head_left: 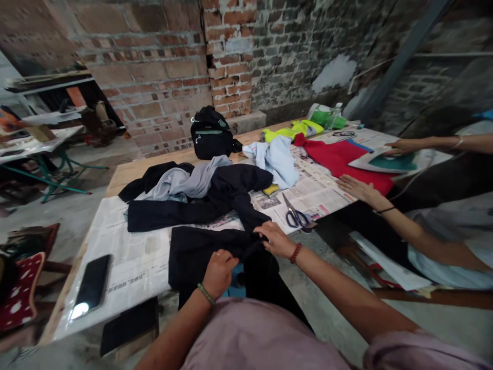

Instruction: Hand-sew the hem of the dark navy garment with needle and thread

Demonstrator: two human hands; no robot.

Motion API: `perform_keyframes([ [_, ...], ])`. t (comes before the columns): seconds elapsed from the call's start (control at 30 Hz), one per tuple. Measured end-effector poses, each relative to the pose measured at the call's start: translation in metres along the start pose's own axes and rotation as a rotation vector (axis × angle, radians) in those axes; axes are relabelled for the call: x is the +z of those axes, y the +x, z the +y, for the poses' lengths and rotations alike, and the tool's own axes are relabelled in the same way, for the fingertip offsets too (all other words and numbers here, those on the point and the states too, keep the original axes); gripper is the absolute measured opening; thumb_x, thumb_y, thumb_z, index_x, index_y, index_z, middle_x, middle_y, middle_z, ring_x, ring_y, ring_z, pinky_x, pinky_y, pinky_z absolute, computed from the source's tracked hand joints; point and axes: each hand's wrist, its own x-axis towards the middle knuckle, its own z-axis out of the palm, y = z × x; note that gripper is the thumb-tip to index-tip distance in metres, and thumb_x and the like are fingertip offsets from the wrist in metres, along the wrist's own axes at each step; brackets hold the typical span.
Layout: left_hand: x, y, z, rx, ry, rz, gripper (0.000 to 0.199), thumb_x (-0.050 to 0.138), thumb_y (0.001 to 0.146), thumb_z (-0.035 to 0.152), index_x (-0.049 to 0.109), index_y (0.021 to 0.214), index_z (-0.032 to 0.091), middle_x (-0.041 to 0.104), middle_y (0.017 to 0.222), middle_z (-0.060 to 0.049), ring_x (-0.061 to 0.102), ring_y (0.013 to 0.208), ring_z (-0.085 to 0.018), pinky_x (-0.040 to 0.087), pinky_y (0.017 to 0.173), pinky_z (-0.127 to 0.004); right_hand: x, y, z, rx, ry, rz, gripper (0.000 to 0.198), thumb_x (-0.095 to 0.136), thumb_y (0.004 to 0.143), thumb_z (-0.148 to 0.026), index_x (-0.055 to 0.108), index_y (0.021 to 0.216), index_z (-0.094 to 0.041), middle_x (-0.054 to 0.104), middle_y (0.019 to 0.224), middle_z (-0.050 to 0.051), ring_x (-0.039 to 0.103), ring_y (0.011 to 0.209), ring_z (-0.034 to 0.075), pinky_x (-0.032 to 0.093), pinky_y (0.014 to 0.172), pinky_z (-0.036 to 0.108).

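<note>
Grip pinched: L hand (220, 272) & R hand (275, 239) on black cloth (198, 252), w/ L fingertips mostly hidden.

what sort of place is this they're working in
Probably a small garment workshop: a clothes iron, scissors and heaped garments share a newspaper-covered table.

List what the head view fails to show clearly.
Left hand, head view: most fingertips hidden by the hand itself.
Newspaper, head view: small print too blurred to read.
Bag, head view: contents hidden by its fabric.
Co-worker, head view: head cut off by right edge.
</note>
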Motion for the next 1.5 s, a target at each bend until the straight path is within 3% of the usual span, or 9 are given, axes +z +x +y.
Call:
perform_keyframes([
  [0.1,0.006,-0.007,0.006,0.077,-0.027,-0.008,0.031,0.041,0.076,0.006,0.063,0.09,0.022,0.055,0.08,-0.006,0.045,0.077,-0.017,0.037,0.069,-0.032,0.003,-0.003,0.001,-0.031,-0.034,0.014,0.041,0.051,0.063,-0.002,0.053,0.101,-0.019,0.055,0.086,0.004,0.043,0.09,0.019,0.034,0.078,0.033],
  [0.3,0.014,-0.007,0.006,0.052,-0.081,0.022,0.034,0.039,0.073,0.003,0.064,0.088,0.02,0.054,0.08,-0.007,0.045,0.077,-0.017,0.04,0.069,-0.03,0.0,-0.009,-0.005,-0.076,-0.091,-0.004,0.02,0.058,0.068,-0.016,0.061,0.087,-0.021,0.053,0.085,0.005,0.042,0.088,0.02,0.033,0.077,0.035],
  [0.43,0.015,-0.005,0.006,0.043,-0.101,0.039,0.034,0.039,0.074,0.003,0.065,0.088,0.02,0.054,0.079,-0.007,0.045,0.076,-0.017,0.04,0.069,-0.03,-0.005,-0.009,-0.018,-0.094,-0.117,-0.028,0.024,0.063,0.069,-0.03,0.062,0.092,-0.022,0.053,0.09,0.007,0.042,0.093,0.022,0.032,0.081,0.039],
  [0.6,0.012,-0.006,0.007,0.035,-0.107,0.036,0.031,0.04,0.074,0.004,0.064,0.087,0.019,0.054,0.08,-0.006,0.044,0.076,-0.016,0.041,0.069,-0.029,-0.002,-0.004,-0.038,-0.14,-0.11,-0.045,0.038,0.062,0.068,-0.027,0.056,0.105,-0.022,0.055,0.105,0.007,0.035,0.114,0.026,0.024,0.094,0.044],
  [0.77,0.008,-0.01,0.004,-0.022,-0.089,0.047,0.029,0.039,0.075,0.004,0.063,0.083,0.018,0.053,0.082,-0.006,0.045,0.079,-0.016,0.042,0.071,-0.029,0.011,0.003,-0.047,-0.179,-0.074,-0.033,0.037,0.051,0.078,-0.018,0.05,0.115,-0.021,0.06,0.087,0.006,0.052,0.089,0.018,0.027,0.09,0.041],
  [0.97,0.004,-0.013,-0.006,-0.121,0.097,0.1,0.033,0.039,0.079,0.008,0.055,0.106,0.019,0.047,0.117,-0.01,0.045,0.093,-0.021,0.043,0.073,-0.035,0.02,0.004,-0.045,-0.249,-0.018,-0.011,0.026,0.04,0.082,-0.009,0.057,0.098,-0.02,0.061,0.076,0.004,0.053,0.073,0.014,0.033,0.078,0.034],
  [1.13,0.007,-0.006,-0.011,-0.152,0.241,0.014,0.029,0.043,0.077,0.01,0.056,0.102,0.019,0.034,0.137,-0.006,0.047,0.086,-0.022,0.041,0.066,-0.038,0.017,-0.003,-0.045,-0.247,-0.022,-0.026,0.021,0.04,0.082,-0.01,0.057,0.092,-0.019,0.06,0.077,0.004,0.052,0.075,0.015,0.034,0.074,0.032],
  [1.27,0.006,-0.005,-0.013,-0.11,0.241,0.007,0.03,0.04,0.08,0.011,0.055,0.105,0.017,0.046,0.128,-0.007,0.049,0.083,-0.021,0.04,0.067,-0.038,0.013,-0.006,-0.044,-0.255,-0.087,-0.05,0.022,0.039,0.083,-0.01,0.058,0.089,-0.019,0.058,0.073,0.004,0.05,0.073,0.015,0.033,0.071,0.031],
  [1.5,-0.002,-0.036,-0.015,0.118,0.224,0.156,0.026,0.038,0.085,0.014,0.059,0.099,0.019,0.058,0.113,-0.006,0.052,0.078,-0.017,0.039,0.069,-0.034,0.011,-0.006,-0.043,-0.299,-0.114,-0.071,0.022,0.039,0.082,-0.01,0.059,0.088,-0.019,0.057,0.082,0.005,0.047,0.073,0.015,0.033,0.071,0.03],
])
